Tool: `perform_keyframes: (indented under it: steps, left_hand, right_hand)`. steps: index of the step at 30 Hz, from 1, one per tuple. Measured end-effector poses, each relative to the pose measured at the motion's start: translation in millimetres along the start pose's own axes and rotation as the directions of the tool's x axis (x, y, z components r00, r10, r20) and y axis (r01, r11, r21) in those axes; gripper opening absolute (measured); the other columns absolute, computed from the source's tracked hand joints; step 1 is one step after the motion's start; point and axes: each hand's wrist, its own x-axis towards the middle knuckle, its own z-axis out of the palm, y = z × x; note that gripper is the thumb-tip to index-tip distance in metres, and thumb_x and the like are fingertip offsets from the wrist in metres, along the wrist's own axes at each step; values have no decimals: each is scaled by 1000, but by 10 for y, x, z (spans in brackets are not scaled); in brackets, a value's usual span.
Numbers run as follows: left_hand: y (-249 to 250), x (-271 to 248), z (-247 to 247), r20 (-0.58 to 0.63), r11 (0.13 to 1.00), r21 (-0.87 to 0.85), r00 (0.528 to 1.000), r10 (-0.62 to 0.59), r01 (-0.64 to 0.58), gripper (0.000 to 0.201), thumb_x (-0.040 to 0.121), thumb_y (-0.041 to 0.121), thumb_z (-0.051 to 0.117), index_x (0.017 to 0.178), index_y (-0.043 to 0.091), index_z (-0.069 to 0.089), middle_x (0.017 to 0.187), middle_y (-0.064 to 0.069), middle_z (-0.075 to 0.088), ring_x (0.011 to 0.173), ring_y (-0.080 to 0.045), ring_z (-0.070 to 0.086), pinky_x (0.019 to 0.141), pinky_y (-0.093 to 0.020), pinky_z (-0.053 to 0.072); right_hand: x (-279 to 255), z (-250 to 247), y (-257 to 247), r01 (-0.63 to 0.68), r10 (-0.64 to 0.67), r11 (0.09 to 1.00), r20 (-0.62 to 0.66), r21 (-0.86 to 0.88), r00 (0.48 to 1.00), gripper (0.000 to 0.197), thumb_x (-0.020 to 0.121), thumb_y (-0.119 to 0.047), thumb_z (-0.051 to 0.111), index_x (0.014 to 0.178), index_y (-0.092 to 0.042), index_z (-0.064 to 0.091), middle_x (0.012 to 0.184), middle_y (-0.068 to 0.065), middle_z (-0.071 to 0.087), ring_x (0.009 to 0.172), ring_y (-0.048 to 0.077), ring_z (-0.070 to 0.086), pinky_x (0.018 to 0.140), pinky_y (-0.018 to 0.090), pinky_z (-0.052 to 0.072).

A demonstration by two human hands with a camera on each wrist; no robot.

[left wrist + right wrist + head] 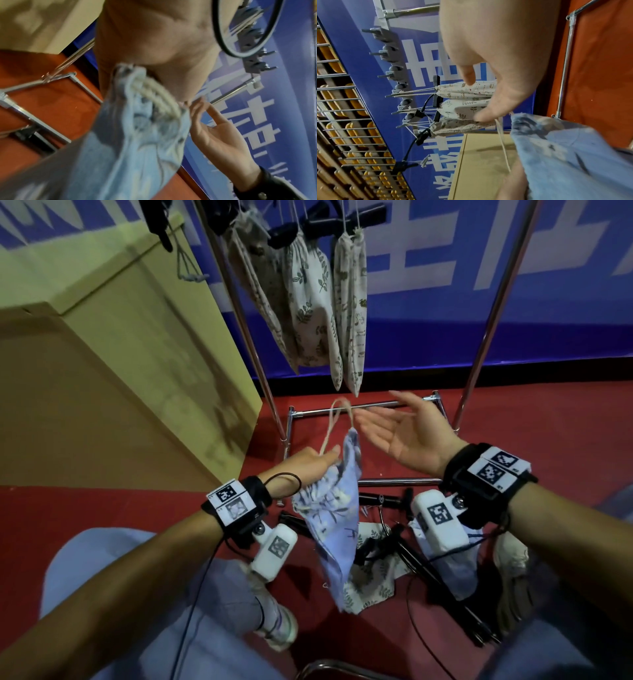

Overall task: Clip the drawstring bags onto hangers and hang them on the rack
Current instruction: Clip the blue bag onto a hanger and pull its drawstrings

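Note:
A light blue drawstring bag (337, 529) hangs from my left hand (317, 461), which grips its gathered neck; the same bag (137, 148) fills the left wrist view under the palm. Its cream cord loop (337, 419) stands up above the fist. My right hand (380, 428) is held open, palm turned left, with its fingertips at the top of the loop. In the right wrist view the cord (503, 146) runs past the thumb tip beside the blue bag (573, 155). Three cream printed bags (310, 302) hang from black hangers (346, 220) on the metal rack (486, 320).
On the red floor between my feet lie black hangers (431, 573) and a leaf-printed bag (373, 582). A large cardboard box (120, 344) stands at the left, close to the rack's left pole (245, 326). A blue banner (445, 296) backs the rack.

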Motion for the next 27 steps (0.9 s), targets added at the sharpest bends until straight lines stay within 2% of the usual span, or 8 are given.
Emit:
perform_keyframes:
  steps: [2, 4, 5, 8, 13, 17, 21, 27]
  left_hand:
    - [-33, 30, 9, 14, 998, -8, 998, -63, 63, 50, 100, 64, 35, 91, 23, 61, 73, 3, 57, 68, -20, 58, 66, -31, 38]
    - [-53, 57, 44, 46, 979, -162, 992, -121, 127, 59, 96, 66, 41, 105, 13, 66, 86, -7, 58, 78, -26, 65, 90, -49, 53]
    - [-33, 42, 61, 77, 957, -252, 989, -129, 145, 56, 96, 63, 44, 98, 12, 64, 75, -8, 54, 60, -21, 59, 71, -25, 27]
    - [-26, 10, 114, 117, 917, -370, 986, -115, 151, 36, 104, 40, 50, 83, 12, 59, 49, 5, 50, 38, -6, 46, 44, -17, 38]
    - [-245, 119, -33, -57, 953, -290, 992, -112, 91, 45, 72, 46, 82, 95, 8, 74, 86, -5, 69, 78, -20, 62, 75, -32, 47]
    - [-439, 114, -226, -144, 932, -356, 981, -131, 73, 13, 88, 24, 74, 90, 13, 67, 84, -9, 63, 77, -19, 56, 70, -28, 42]
    - [-588, 32, -247, -141, 902, -410, 968, -206, 132, 26, 94, 18, 66, 71, 15, 57, 52, 0, 53, 36, -11, 46, 40, -16, 32]
    - [-1076, 4, -435, -439, 959, -283, 890, -124, -6, 23, 86, -2, 63, 76, 17, 56, 70, -1, 54, 64, -15, 49, 54, -24, 35]
  right_hand:
    - [1, 24, 100, -18, -40, 936, -159, -352, 986, 52, 95, -42, 63, 134, -9, 52, 106, 11, 73, 89, 23, 72, 76, 34, 59]
    - [-10, 24, 270, -124, -92, 647, -239, -753, 967, 52, 88, -59, 65, 107, -11, 63, 88, 6, 64, 72, 19, 59, 61, 27, 49]
    - [-15, 14, 352, -148, -67, 524, -214, -839, 975, 57, 83, -68, 65, 93, -12, 62, 83, 6, 59, 69, 18, 54, 56, 26, 44]
    - [-50, 30, 549, -162, 113, 455, -124, -875, 986, 47, 86, -60, 69, 90, -14, 61, 76, 6, 58, 61, 14, 52, 49, 24, 46]
    - [113, -73, 477, -2, -207, 458, -109, -889, 972, 16, 93, -2, 58, 80, -12, 57, 64, 9, 58, 47, 15, 49, 46, 24, 42]
    - [306, -176, 378, 9, -387, 348, -135, -937, 912, 12, 92, -12, 61, 82, -15, 56, 56, 3, 55, 38, 10, 42, 36, 17, 33]
    - [510, -97, 614, -33, -125, 343, -81, -939, 989, 20, 98, -27, 61, 84, -12, 58, 63, 6, 56, 46, 16, 46, 41, 21, 37]
    - [1054, -431, 1092, -92, 105, -166, -111, -982, 988, 31, 96, -28, 55, 72, -11, 65, 67, 10, 65, 52, 22, 57, 44, 21, 44]
